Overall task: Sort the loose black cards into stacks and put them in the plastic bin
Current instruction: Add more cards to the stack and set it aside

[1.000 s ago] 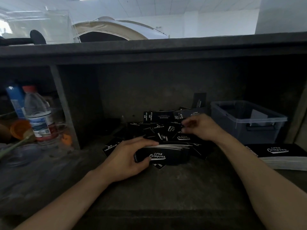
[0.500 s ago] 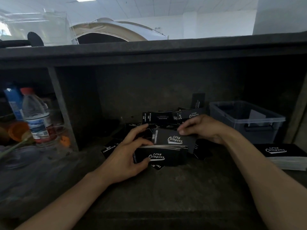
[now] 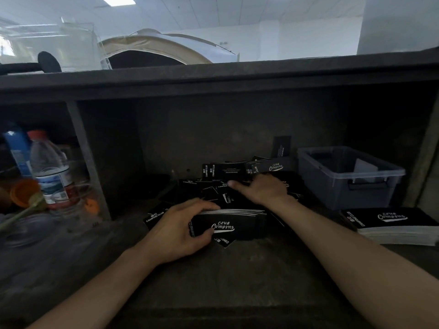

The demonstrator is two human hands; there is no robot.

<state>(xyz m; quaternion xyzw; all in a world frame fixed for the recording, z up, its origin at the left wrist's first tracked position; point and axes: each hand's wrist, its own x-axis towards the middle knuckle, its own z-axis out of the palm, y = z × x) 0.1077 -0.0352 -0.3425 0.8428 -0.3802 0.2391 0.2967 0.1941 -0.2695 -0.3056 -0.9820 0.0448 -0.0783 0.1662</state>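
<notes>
Loose black cards [image 3: 225, 172] with white "Club Camping" print lie in a messy pile at the back of a dark shelf. My left hand [image 3: 180, 229] grips a stack of cards [image 3: 232, 224] standing on edge in front of the pile, fingers over its top and thumb on its face. My right hand [image 3: 263, 188] lies flat on the pile behind the stack, fingers spread and pointing left, holding nothing that I can see. The grey translucent plastic bin [image 3: 370, 184] stands at the right; its inside is too dark to make out.
A second finished stack of cards [image 3: 394, 224] lies at the right front, below the bin. A shelf divider [image 3: 88, 162] walls off a left compartment holding a water bottle [image 3: 50, 169], a blue carton [image 3: 16, 148] and an orange cup [image 3: 25, 192].
Half a second ago my right hand laid a card onto the stack held by my left hand. It has since let go and reached back onto the loose pile.
</notes>
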